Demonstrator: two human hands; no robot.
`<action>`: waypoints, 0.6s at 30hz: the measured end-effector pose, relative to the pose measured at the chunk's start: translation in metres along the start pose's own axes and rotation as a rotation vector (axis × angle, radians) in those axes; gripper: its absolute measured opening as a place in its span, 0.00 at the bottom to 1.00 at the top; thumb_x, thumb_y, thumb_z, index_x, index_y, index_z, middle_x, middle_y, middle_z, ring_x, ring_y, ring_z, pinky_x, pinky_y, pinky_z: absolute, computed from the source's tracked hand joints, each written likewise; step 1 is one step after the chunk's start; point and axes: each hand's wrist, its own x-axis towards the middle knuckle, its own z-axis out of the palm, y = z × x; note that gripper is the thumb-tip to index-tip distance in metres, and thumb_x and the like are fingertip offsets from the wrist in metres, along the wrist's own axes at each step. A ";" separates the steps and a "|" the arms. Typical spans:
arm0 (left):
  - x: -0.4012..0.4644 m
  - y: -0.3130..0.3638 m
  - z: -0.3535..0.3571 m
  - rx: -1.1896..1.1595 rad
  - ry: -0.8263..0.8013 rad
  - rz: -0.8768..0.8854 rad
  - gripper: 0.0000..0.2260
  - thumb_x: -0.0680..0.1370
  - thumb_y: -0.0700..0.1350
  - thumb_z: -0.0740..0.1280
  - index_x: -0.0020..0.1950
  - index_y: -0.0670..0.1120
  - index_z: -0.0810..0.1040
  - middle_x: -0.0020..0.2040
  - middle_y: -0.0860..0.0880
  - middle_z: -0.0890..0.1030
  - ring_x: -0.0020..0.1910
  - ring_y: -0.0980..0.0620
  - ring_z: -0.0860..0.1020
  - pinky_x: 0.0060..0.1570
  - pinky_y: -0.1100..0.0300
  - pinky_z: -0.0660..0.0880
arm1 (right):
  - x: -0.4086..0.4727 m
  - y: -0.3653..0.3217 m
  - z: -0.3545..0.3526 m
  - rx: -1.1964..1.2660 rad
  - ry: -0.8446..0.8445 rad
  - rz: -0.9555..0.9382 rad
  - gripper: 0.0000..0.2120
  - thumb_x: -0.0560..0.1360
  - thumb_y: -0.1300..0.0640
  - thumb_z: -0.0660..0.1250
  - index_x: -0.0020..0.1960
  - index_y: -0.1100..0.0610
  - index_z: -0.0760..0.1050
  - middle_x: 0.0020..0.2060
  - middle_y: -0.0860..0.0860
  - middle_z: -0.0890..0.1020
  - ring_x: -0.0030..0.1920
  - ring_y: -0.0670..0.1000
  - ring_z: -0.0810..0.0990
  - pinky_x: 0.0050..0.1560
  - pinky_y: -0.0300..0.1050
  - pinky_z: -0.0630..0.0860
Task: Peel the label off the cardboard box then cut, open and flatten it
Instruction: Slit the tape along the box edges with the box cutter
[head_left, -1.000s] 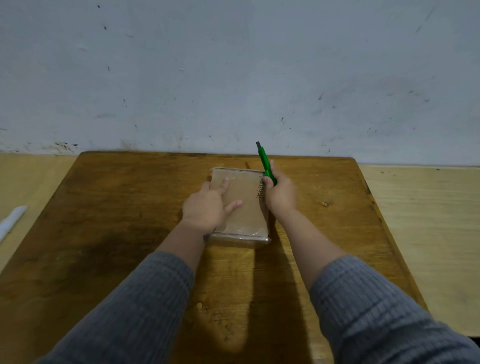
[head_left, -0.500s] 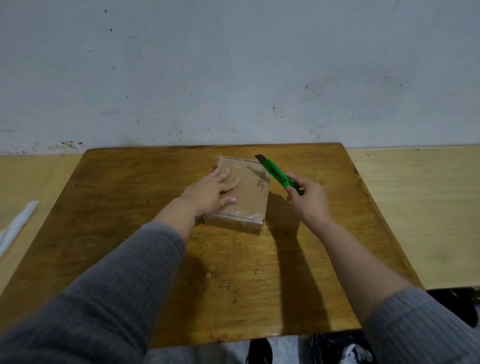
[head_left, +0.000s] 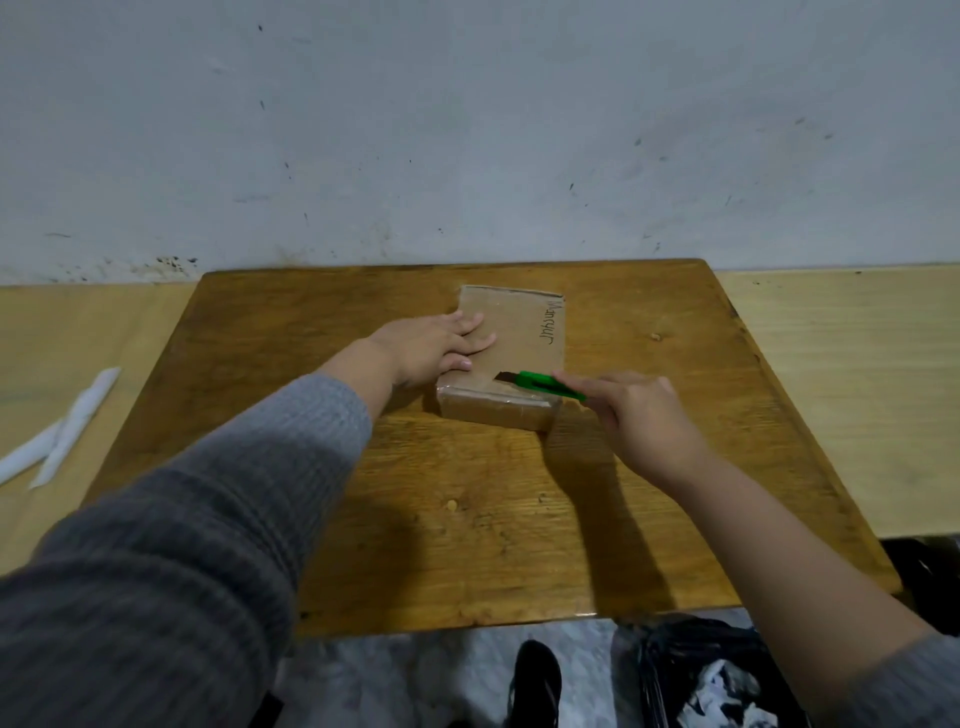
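A flat brown cardboard box (head_left: 519, 343) lies on the far middle of the worn brown wooden table (head_left: 467, 519), its top face carrying a line of black handwriting along the right edge and its near end wrapped in clear tape. The left hand (head_left: 431, 348) rests flat on the box's left half — fingers straight and spread, pressing down on the cardboard. The right hand (head_left: 639, 415) comes in from the right and grips a green plastic utility knife (head_left: 540, 384), fingers curled round the handle with the index finger stretched along its top. The dark blade tip sits at the near part of the box top, just above the taped end — whether it is actually cutting into the cardboard is hard to tell. Both arms wear grey ribbed knit sleeves (head_left: 208, 519).

Off to the left, on the pale wooden surface beside the table, lie two white strips (head_left: 67, 426). Down at the bottom right, a black bin bag (head_left: 691, 660) holds crumpled white paper, and a dark shoe (head_left: 535, 680) shows below the table's near edge.
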 end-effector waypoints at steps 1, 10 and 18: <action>0.000 -0.001 0.001 0.010 0.014 0.017 0.23 0.83 0.52 0.51 0.77 0.56 0.51 0.79 0.52 0.47 0.78 0.51 0.48 0.75 0.54 0.49 | 0.001 -0.004 0.001 -0.019 -0.007 -0.019 0.22 0.80 0.58 0.56 0.71 0.40 0.64 0.56 0.47 0.81 0.56 0.51 0.76 0.48 0.48 0.65; -0.001 -0.006 0.004 0.125 0.002 0.018 0.25 0.81 0.58 0.48 0.77 0.60 0.45 0.79 0.55 0.44 0.78 0.52 0.47 0.71 0.41 0.61 | 0.018 -0.031 0.009 -0.124 0.011 -0.167 0.24 0.78 0.61 0.61 0.70 0.42 0.66 0.56 0.48 0.81 0.53 0.52 0.76 0.44 0.46 0.60; -0.003 0.003 0.004 0.275 0.005 -0.080 0.28 0.82 0.57 0.44 0.78 0.50 0.38 0.79 0.51 0.39 0.77 0.51 0.40 0.71 0.35 0.39 | 0.024 -0.036 0.005 -0.161 0.004 -0.219 0.22 0.79 0.61 0.60 0.69 0.44 0.69 0.55 0.49 0.82 0.51 0.53 0.76 0.43 0.45 0.58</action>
